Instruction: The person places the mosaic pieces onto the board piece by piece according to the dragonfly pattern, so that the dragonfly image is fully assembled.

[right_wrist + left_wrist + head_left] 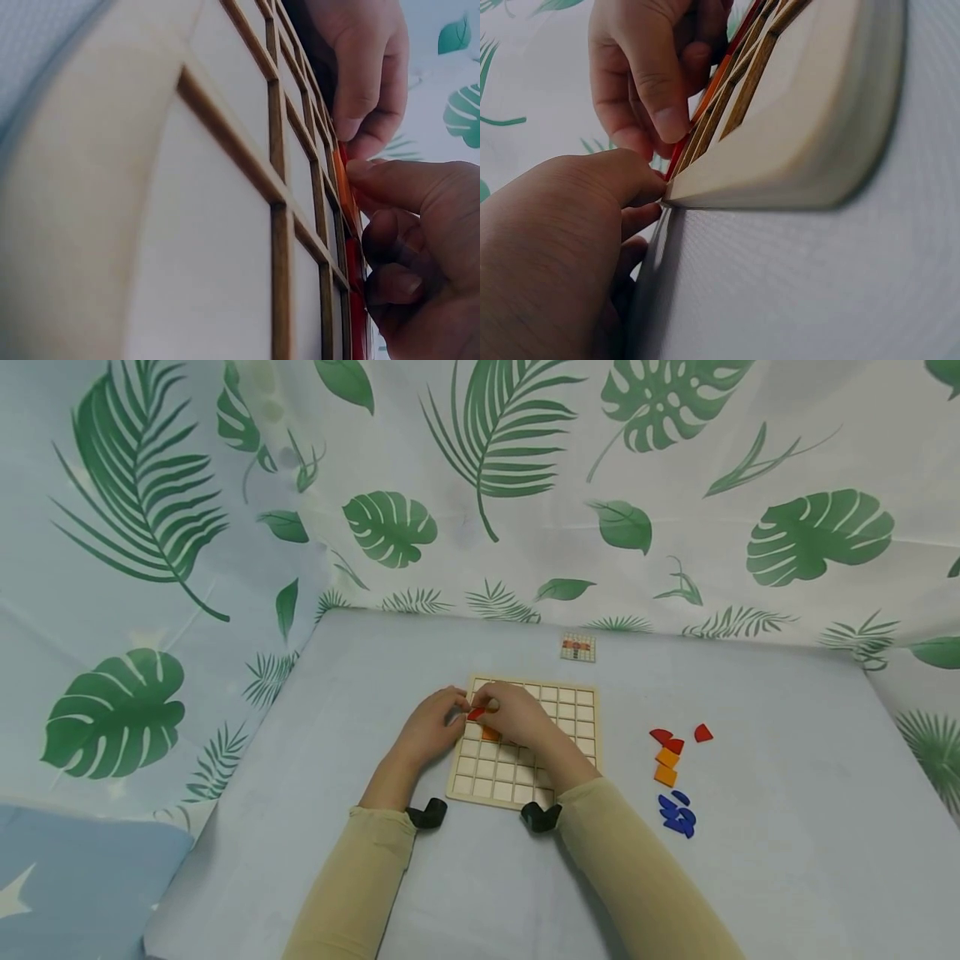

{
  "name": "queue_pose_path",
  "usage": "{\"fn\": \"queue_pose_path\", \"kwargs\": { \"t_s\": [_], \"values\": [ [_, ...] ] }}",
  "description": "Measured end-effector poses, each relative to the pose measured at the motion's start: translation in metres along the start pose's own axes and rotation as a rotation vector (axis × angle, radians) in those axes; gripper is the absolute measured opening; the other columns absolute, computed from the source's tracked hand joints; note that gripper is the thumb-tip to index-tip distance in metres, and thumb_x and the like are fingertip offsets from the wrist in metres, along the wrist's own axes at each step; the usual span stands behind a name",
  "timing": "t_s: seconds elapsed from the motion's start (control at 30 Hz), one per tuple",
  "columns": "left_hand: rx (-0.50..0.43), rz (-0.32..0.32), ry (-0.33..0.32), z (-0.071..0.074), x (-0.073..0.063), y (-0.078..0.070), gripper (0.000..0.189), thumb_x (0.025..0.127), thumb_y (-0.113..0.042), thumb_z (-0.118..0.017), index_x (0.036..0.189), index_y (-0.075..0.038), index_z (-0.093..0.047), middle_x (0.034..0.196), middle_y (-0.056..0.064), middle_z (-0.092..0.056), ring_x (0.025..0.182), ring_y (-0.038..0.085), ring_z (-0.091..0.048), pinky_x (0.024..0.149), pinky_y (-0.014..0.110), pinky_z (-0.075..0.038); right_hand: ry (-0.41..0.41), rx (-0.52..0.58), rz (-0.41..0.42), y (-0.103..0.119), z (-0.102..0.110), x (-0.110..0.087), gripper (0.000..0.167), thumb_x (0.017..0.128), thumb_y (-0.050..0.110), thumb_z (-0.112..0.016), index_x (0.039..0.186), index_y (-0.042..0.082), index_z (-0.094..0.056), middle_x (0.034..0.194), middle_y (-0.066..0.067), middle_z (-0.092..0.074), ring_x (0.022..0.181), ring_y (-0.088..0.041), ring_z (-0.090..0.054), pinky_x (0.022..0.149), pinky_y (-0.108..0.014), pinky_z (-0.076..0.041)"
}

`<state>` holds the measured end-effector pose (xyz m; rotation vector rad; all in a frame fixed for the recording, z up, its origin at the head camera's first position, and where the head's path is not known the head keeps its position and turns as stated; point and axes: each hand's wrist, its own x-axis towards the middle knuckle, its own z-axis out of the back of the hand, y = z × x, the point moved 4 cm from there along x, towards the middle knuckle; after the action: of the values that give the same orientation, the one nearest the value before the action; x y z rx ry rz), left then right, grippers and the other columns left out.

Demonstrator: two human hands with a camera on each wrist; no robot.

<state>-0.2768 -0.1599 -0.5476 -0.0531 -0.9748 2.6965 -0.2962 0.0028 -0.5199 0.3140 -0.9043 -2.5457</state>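
A wooden grid board [504, 771] lies on the table, with both hands over its upper left part. At its left edge the left hand [429, 727] has its thumb and fingertips on a small red tile [476, 714], pinching its outer end. From the other side the right hand [517, 714] pinches the same tile between thumb and forefinger. Just below it an orange tile [491, 734] sits in the grid. More red tiles [354, 262] in the grid show beneath the right fingers in the right wrist view; from above that hand hides them.
Right of the board lie loose red pieces [661, 736], orange squares [666, 774] and several blue pieces [686, 815]. A small pattern card [577, 647] lies behind the board. Leaf-printed cloth [525, 560] hangs along the table's back and left side.
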Motion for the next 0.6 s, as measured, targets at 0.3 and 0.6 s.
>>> {"fn": "queue_pose_path", "kwargs": {
  "t_s": [0.3,0.6],
  "values": [
    [0.008,-0.022,-0.008,-0.0005,0.0,0.0006,0.014,0.098,-0.021,-0.056,0.11,-0.017,-0.063,0.143,0.003,-0.055,0.145,0.024,-0.038,0.122,0.041,-0.03,0.016,0.011,-0.016,-0.0011,0.0009,0.0001,0.016,0.093,0.02,-0.068,0.109,0.022,-0.068,0.112,0.0,-0.068,0.094,-0.019,-0.062,0.083,-0.039,-0.053],
    [0.018,-0.024,0.001,0.0006,-0.0002,-0.0006,0.015,0.099,-0.022,-0.055,0.11,-0.019,-0.064,0.143,0.001,-0.055,0.145,0.024,-0.038,0.122,0.041,-0.03,0.008,0.104,-0.03,-0.006,0.0037,-0.003,0.015,0.096,0.025,-0.064,0.111,0.025,-0.067,0.11,0.001,-0.068,0.077,-0.018,-0.061,0.069,-0.034,-0.052]
  ]
}}
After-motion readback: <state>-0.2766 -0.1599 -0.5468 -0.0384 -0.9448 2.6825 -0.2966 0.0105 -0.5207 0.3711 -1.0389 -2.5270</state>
